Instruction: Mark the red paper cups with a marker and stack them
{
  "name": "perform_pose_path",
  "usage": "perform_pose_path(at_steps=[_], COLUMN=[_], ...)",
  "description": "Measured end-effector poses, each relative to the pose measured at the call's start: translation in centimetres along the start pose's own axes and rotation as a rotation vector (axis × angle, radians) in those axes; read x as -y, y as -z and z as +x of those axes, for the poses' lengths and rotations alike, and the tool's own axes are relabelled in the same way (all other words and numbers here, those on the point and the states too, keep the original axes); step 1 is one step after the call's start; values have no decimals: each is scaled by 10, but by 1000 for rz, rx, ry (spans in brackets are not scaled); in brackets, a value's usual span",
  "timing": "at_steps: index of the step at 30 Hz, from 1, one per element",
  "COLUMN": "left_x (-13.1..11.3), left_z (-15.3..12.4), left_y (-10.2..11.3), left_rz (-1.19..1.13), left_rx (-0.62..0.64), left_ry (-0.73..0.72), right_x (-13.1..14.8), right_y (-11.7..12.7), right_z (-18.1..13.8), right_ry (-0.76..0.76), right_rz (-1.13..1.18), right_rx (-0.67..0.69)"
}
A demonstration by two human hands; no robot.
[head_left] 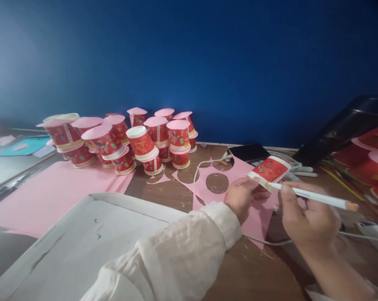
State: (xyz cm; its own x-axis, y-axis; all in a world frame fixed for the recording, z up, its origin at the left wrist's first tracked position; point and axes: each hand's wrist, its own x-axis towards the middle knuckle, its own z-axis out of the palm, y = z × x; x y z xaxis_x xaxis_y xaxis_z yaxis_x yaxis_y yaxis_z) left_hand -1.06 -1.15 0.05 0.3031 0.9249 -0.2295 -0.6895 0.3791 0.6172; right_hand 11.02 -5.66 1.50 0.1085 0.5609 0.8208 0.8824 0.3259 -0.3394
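A red paper cup [269,169] with a gold pattern lies tilted in my left hand [243,196], whose fingers close on its lower pale end. My right hand [309,211] grips a slim white pen-like stick [317,196] with a brown outer end. The stick's inner end meets the cup's pale rim close to my left fingertips; its exact kind I cannot make out. Beneath both hands lies a pink paper sheet [218,173] with round holes cut out of it.
Stacked red cups [102,140] with pink paper discs stand along the blue wall [189,62]. Pink sheets [63,190] and a white tray-like board [113,234] lie left. Behind the cup are a black phone-like slab [250,152] and a white cable [204,161]; more cups [367,167] stand right.
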Motion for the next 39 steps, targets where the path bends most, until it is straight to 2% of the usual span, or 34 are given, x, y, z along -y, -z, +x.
perform_pose_path(at_steps=[4, 8, 17, 27, 35, 39], left_x=[0, -1, 1, 1, 1, 2], left_z=[0, 0, 1, 2, 1, 2], left_y=[-1, -1, 1, 1, 1, 2], left_rz=[4, 12, 22, 39, 38, 53], left_rx=[-16, -6, 22, 23, 17, 15], left_ry=[22, 20, 1, -14, -7, 1], right_x=[3, 5, 3, 5, 3, 0], right_y=[4, 4, 1, 0, -1, -1], right_z=[2, 2, 5, 5, 4, 1], right_ry=[-34, -56, 82, 114, 92, 26], right_rz=[-5, -18, -1, 14, 16, 4], right_rx=[-64, -28, 17, 21, 24, 16])
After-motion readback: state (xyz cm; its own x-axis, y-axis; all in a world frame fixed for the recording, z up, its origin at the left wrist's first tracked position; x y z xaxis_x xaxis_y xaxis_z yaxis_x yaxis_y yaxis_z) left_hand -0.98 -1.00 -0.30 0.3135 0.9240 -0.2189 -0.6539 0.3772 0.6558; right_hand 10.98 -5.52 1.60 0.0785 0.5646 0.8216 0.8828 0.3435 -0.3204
